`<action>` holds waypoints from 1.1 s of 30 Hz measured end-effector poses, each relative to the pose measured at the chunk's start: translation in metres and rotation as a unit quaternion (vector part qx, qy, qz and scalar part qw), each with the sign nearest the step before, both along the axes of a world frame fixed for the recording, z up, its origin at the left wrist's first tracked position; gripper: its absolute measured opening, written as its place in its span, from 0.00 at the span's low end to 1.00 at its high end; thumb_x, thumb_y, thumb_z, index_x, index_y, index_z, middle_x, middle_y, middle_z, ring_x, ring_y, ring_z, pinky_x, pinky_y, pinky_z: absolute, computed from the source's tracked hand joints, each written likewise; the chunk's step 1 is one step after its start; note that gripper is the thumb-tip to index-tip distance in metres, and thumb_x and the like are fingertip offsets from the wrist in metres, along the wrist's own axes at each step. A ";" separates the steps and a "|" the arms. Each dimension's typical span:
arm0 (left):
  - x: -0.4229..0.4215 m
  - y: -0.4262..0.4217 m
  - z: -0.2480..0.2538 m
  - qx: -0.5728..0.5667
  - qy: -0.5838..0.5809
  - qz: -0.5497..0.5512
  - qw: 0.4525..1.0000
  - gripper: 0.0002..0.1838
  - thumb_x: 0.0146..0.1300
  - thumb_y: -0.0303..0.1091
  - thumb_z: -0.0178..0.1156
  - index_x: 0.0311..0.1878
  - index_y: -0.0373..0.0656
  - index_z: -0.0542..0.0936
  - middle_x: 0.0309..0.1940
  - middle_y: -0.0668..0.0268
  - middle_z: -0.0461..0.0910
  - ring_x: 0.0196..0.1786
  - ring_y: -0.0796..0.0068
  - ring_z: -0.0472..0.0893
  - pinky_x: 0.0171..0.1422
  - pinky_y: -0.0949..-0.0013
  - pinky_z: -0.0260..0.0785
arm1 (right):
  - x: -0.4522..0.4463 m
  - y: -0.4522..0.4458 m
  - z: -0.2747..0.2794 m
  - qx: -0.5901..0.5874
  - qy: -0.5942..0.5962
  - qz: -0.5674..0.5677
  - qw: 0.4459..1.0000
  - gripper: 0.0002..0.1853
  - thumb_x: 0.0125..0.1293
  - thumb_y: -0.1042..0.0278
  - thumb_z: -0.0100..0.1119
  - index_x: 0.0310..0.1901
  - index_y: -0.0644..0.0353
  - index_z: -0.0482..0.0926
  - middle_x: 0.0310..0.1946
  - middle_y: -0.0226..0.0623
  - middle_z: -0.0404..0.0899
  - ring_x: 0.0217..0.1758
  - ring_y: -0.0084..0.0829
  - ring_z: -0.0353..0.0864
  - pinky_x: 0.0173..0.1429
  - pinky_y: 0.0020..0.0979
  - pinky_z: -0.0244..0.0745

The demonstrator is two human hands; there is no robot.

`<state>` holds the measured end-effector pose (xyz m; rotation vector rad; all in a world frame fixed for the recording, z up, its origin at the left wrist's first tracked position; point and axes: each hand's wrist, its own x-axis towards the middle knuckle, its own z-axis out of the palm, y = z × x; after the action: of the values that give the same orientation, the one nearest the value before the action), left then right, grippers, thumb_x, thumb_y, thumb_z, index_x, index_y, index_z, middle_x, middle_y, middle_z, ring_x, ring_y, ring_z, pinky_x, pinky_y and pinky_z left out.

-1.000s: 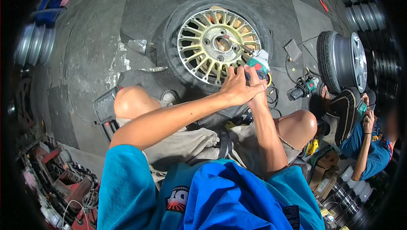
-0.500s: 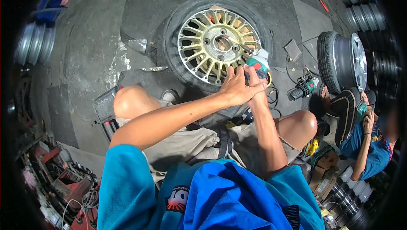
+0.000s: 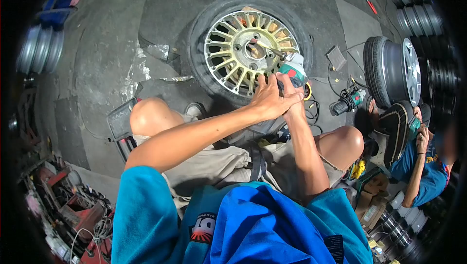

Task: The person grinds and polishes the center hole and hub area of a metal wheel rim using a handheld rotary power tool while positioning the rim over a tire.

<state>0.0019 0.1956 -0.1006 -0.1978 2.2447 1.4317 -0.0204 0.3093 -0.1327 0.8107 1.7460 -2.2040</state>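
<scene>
A green and silver handheld grinder (image 3: 295, 69) with a long thin shaft is gripped in both hands. My left hand (image 3: 268, 99) wraps its near side, fingers bent around the body. My right hand (image 3: 293, 96) closes on the same body from the right, the two hands touching. The shaft reaches over a gold multi-spoke wheel rim (image 3: 243, 40), its tip at the centre hole. The rim lies flat inside a black tyre (image 3: 196, 52) on the floor in front of me. My palms hide the rear of the grinder.
A second green tool (image 3: 348, 101) with cables lies to the right. Past it stands a tyre on a silver wheel (image 3: 384, 72). A seated co-worker (image 3: 422, 162) is at far right. Stacked rims (image 3: 421, 18) line the right side; a red machine (image 3: 73, 210) sits at lower left.
The grinder and both hands have shifted slightly left, and the shaft tip has moved a little left at the centre hole. The rim looks unmoved.
</scene>
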 end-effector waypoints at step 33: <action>0.013 0.020 -0.010 0.008 0.012 0.041 0.999 0.67 0.57 0.78 0.62 0.74 0.18 0.56 0.66 0.28 0.59 0.70 0.29 0.68 0.77 0.44 0.63 | -0.008 0.010 0.006 0.040 -0.004 0.036 0.999 0.17 0.60 0.59 0.76 0.41 0.62 0.83 0.35 0.29 0.82 0.32 0.26 0.78 0.40 0.32 0.75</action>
<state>0.0154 0.2159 -0.1104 -0.2726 2.2661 1.5020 -0.0284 0.3191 -0.1267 0.7588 1.8394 -2.0946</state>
